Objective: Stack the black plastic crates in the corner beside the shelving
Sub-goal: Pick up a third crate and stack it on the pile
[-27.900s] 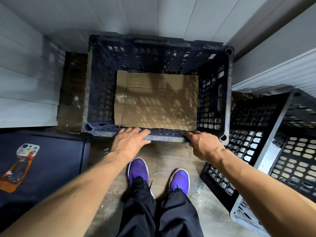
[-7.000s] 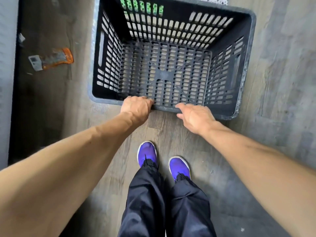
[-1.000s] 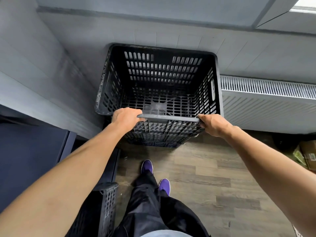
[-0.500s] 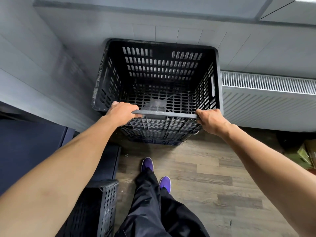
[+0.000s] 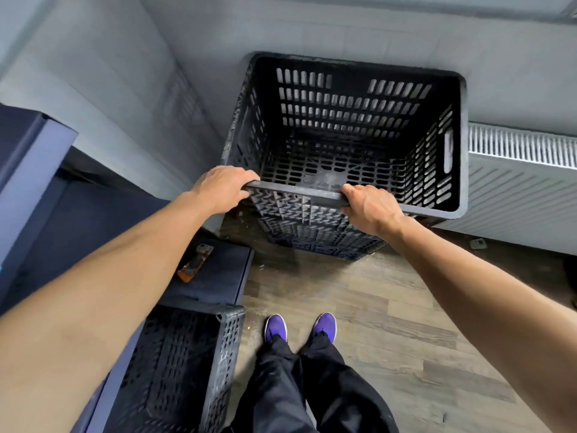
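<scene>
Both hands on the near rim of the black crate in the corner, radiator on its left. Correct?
Not quite. In the head view the radiator is on the right of the black crate, not the left. The rest holds: the left hand and right hand both grip the near rim, in the corner.

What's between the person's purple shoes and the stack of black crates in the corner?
In the head view, only bare wood-look floor lies between the purple shoes and the crate stack; nothing sits on that stretch.
</scene>
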A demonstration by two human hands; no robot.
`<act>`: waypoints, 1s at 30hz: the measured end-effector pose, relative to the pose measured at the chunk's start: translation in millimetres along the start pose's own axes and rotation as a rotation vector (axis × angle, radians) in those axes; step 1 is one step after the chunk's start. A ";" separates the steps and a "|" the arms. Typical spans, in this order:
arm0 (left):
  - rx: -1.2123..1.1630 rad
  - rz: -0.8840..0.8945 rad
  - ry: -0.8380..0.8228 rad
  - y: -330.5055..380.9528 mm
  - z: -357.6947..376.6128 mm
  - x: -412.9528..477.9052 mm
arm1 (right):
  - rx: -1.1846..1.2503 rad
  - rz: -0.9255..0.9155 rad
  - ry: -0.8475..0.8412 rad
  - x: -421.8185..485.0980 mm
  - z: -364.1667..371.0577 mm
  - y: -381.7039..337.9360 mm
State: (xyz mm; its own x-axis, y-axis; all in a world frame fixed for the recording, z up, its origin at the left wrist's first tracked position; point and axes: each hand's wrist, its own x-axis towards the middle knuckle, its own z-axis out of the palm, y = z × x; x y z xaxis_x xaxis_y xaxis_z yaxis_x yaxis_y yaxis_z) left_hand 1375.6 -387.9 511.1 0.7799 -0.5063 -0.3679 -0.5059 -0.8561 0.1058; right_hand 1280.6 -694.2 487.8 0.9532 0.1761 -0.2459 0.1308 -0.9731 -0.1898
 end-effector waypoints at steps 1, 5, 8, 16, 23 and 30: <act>0.004 0.003 -0.006 -2.9 -0.2 -1.8 | -0.001 -0.005 -0.007 4.5 0.6 -7.8; 0.106 0.019 0.030 -5.6 -0.7 -0.4 | -0.030 0.028 -0.004 16.8 4.2 -29.1; 0.178 -0.007 0.073 -11.6 0.3 5.1 | -0.067 0.081 0.036 20.0 6.0 -32.0; 0.086 -0.056 0.183 -5.6 2.5 2.3 | -0.144 0.181 0.114 22.3 11.7 -41.7; 0.226 0.025 0.243 -11.8 5.1 -1.0 | -0.207 0.197 0.152 20.6 15.5 -47.4; 0.248 0.051 0.284 -12.5 8.1 5.1 | -0.248 0.181 0.194 23.2 15.5 -42.4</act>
State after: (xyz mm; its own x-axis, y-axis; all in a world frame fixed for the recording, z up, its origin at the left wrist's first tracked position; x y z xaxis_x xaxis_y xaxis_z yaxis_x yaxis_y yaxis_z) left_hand 1382.9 -379.0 500.4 0.8050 -0.5860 -0.0930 -0.5933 -0.7956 -0.1224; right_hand 1293.0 -646.5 475.4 0.9978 -0.0103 -0.0648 -0.0049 -0.9966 0.0828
